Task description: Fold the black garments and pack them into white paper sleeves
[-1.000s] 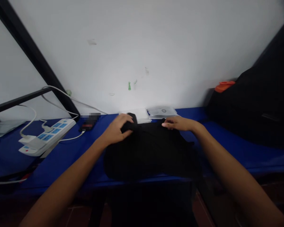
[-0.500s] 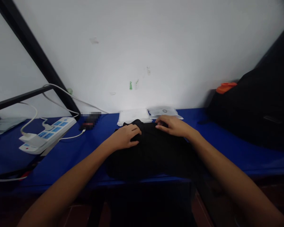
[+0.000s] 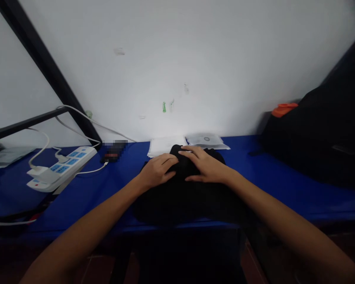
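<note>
Black cloth [image 3: 183,201] lies bunched on the blue table [image 3: 100,193], reaching its front edge. My left hand [image 3: 158,170] rests on the upper left part of the cloth, its fingers bent and a gap between thumb and fingers. Close beside it, my right hand [image 3: 205,165] lies on the cloth with fingers spread and pointing left. Folds of the fabric rise between and behind the two hands. Behind the cloth are a stack of white sheets or bags [image 3: 165,145] and a clear plastic packet [image 3: 208,140] with a round mark.
On the left are a white power strip [image 3: 65,167] with plugs and a dark device [image 3: 114,152] on a white cable. A black frame [image 3: 44,63] leans at the left. A large black bag [image 3: 316,138] with an orange item [image 3: 284,109] stands at the right.
My right hand has moved left and slightly down across the cloth, closer to my left hand, and its fingers are more spread. The cloth's back edge has shifted and bunched up.
</note>
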{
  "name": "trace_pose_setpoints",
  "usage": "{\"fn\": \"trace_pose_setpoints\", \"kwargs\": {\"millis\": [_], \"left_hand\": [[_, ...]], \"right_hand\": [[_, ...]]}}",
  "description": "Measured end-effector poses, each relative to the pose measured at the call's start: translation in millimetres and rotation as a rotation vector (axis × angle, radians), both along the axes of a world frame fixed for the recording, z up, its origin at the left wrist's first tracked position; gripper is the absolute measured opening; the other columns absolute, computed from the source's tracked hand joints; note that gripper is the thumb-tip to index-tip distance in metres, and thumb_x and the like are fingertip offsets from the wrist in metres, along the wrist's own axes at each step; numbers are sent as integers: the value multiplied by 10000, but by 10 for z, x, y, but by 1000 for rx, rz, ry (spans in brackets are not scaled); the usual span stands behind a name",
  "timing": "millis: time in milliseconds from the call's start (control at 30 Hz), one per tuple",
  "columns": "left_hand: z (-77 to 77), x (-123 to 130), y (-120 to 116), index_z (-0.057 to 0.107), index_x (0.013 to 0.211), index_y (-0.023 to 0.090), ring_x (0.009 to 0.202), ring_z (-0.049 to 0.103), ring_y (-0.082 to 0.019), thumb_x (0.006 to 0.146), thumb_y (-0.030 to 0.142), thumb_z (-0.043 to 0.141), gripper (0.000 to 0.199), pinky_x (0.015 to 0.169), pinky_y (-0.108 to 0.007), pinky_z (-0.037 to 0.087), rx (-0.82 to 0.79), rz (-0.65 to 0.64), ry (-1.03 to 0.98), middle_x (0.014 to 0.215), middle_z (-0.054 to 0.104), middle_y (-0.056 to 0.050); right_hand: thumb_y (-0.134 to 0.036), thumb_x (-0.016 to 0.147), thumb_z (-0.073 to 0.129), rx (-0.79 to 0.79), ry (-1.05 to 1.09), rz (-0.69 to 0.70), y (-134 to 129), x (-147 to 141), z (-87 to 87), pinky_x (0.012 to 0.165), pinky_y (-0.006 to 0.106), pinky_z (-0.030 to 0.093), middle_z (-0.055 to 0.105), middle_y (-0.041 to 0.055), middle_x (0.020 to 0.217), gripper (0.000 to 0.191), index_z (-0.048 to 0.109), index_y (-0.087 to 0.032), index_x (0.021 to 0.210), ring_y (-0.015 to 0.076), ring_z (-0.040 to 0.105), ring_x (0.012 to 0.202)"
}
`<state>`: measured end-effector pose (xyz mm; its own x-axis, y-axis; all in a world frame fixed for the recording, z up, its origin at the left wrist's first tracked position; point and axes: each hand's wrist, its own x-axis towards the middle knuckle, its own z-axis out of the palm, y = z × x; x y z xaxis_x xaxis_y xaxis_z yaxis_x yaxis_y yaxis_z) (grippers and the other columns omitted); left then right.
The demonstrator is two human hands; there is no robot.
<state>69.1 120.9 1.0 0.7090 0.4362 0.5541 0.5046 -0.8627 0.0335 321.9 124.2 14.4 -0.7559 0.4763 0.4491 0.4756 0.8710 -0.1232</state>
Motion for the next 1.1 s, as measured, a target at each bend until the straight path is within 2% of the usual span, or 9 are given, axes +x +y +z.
{"fn": "trace_pose_setpoints", "kwargs": {"millis": [100, 200, 367, 500, 633, 733, 867, 1000, 1100], "left_hand": [[-10, 59, -39, 586, 1127, 195, 1061, 625, -221, 954, 323, 535, 221, 922, -371, 526, -74, -75, -105, 1133, 648, -110], [28, 17, 41, 603, 1119, 197, 1025, 629, -222, 942, 472, 551, 331, 937, -371, 510, -215, -63, -149, 1078, 666, -94], [3, -318, 463, 599, 1110, 194, 1033, 612, -228, 1000, 464, 381, 365, 945, -371, 477, -308, 313, -122, 1105, 658, -86], [-126, -592, 802, 583, 1131, 160, 1027, 603, -253, 972, 364, 386, 326, 926, -391, 461, -290, 427, 59, 1101, 648, -115], [-182, -675, 931, 606, 1074, 180, 894, 615, -239, 916, 290, 450, 247, 828, -358, 476, -314, 421, 136, 974, 661, -86], [-141, -651, 911, 618, 1061, 191, 896, 601, -224, 899, 197, 414, 260, 827, -335, 470, -293, 402, 160, 962, 646, -78], [0, -584, 804, 640, 1115, 196, 936, 564, -212, 867, 122, 390, 360, 869, -348, 466, -202, 380, 150, 1074, 581, -94], [175, -440, 600, 645, 1120, 167, 891, 546, -218, 868, 133, 426, 335, 824, -362, 481, -16, 394, 75, 1040, 545, -106], [263, -263, 360, 616, 1111, 148, 922, 536, -244, 894, 164, 439, 281, 859, -402, 474, 16, 328, 65, 999, 542, -110]], "right_hand": [[-241, 836, 632, 110, -44, 27, -25, -41, -4, 1076, 584, 329, 432, 199, 1462, 598, 415, -172, 1390, 367, 388, 1333], [-108, 793, 548, 139, -70, 65, -4, -24, -22, 1013, 525, 388, 566, 162, 1318, 446, 523, -172, 1234, 319, 496, 1211], [-111, 720, 588, 92, -47, 65, 19, -7, -32, 986, 480, 430, 580, 178, 1293, 354, 555, -171, 1067, 315, 528, 1171], [-104, 662, 614, -100, -107, 56, -2, -30, -19, 931, 450, 482, 613, 167, 1247, 421, 548, -167, 1072, 299, 579, 1104], [-104, 632, 633, -249, -132, 77, -9, -5, -30, 960, 452, 486, 611, 146, 1285, 686, 487, -168, 1300, 292, 594, 1136], [-60, 644, 595, -274, -140, 107, -4, 15, -38, 1017, 455, 458, 578, 138, 1365, 772, 454, -185, 1393, 281, 572, 1212], [-1, 675, 510, -225, -157, 99, 8, 18, -29, 962, 445, 494, 653, 129, 1261, 712, 522, -179, 1365, 259, 622, 1133], [-29, 731, 504, -58, -51, 178, -2, 36, -33, 1036, 466, 449, 580, 155, 1376, 717, 445, -153, 1435, 273, 543, 1260], [-98, 826, 520, 104, 82, 245, -41, 47, -44, 1127, 483, 360, 471, 162, 1489, 725, 306, -160, 1516, 275, 416, 1386]]}}
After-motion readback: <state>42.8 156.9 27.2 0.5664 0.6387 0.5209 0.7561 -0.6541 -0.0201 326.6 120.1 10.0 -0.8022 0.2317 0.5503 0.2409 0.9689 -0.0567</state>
